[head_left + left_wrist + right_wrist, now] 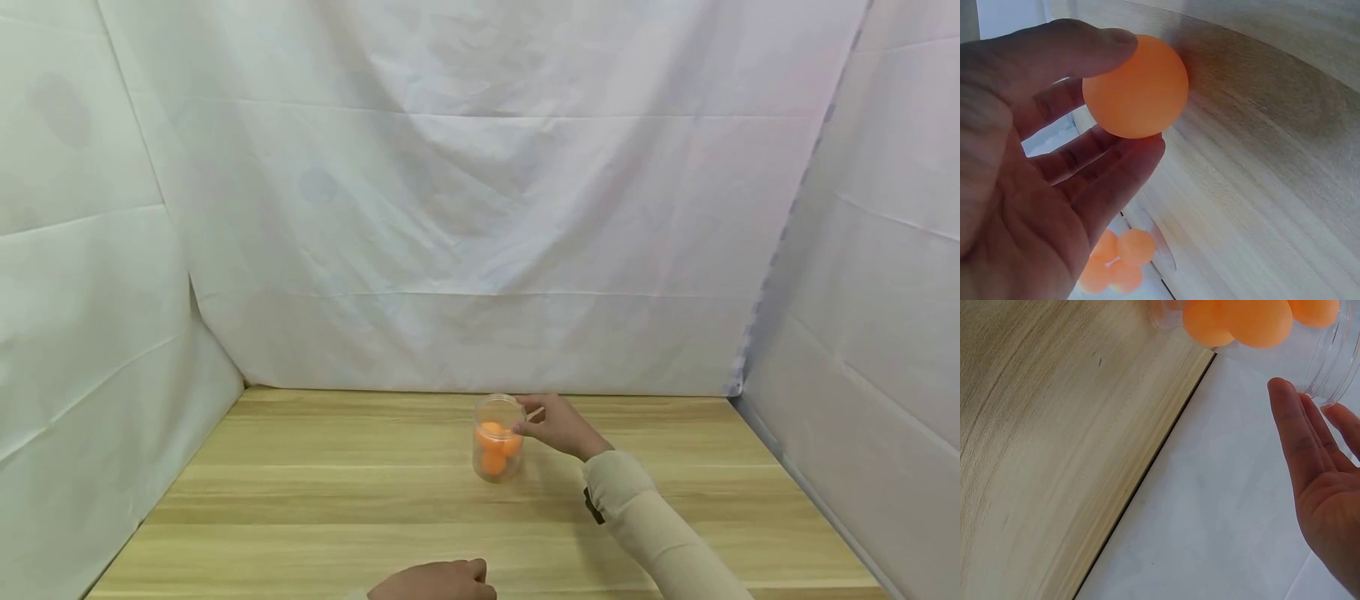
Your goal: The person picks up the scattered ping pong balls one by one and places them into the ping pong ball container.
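White cloth walls enclose a pale wooden desk (315,500). At its middle stands a clear plastic jar (497,437), open-topped, with about three orange balls already inside. One more smooth orange ball (1135,86) waits outside, pinched between thumb and fingertips of the left hand (435,582) at the desk's near edge. Right hand (558,425), fingers straight, steadies the jar's rim, gripping nothing.

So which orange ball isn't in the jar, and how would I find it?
On the wooden table stands a clear jar of orange balls. Nearer the table's front edge, the left hand pinches the loose ball between thumb and fingers, the only one outside the jar.
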Tool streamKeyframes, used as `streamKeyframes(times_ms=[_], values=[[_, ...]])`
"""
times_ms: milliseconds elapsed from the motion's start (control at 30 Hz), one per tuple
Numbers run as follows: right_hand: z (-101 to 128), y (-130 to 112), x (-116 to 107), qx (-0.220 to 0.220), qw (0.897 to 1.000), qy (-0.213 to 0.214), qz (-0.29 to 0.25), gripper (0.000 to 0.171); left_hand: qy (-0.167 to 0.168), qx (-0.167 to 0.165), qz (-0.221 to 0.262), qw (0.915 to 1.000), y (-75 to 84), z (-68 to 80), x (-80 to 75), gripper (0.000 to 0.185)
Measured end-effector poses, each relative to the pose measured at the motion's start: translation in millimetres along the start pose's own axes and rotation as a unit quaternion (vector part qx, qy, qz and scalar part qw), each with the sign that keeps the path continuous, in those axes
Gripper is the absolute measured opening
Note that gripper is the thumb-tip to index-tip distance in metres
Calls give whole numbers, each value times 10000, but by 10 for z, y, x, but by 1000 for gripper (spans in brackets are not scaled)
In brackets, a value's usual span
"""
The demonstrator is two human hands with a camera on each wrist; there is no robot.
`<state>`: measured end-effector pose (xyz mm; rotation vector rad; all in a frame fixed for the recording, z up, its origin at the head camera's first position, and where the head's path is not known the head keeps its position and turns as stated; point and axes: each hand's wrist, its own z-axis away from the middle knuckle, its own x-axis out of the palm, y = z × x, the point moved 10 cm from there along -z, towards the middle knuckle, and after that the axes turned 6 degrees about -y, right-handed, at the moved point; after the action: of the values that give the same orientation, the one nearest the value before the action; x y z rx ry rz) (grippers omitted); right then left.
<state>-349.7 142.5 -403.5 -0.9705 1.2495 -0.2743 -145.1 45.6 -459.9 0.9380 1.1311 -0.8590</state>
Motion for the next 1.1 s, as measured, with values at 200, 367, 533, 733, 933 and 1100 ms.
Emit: streamKeyframes(times_ms=[200,367,533,733,933,1100], values=[[-3,-6,-4,-36,10000,38,52,53,71,-310,184,9993,-32,11,-46,16],[6,-3,-5,30,10000,48,15,53,220,-619,685,9955,-99,38,-92,13],[20,-1,-2,90,9999,61,18,54,306,-716,726,9943,-169,36,-119,20],[22,27,13,99,9999,58,24,54,197,-711,689,9949,-227,-14,-128,26],[7,54,28,78,9999,75,-49,54,163,-1013,645,9926,-359,-41,-173,29],[1,74,47,38,10000,37,-46,53,440,-1206,625,9898,-446,-7,-247,27]])
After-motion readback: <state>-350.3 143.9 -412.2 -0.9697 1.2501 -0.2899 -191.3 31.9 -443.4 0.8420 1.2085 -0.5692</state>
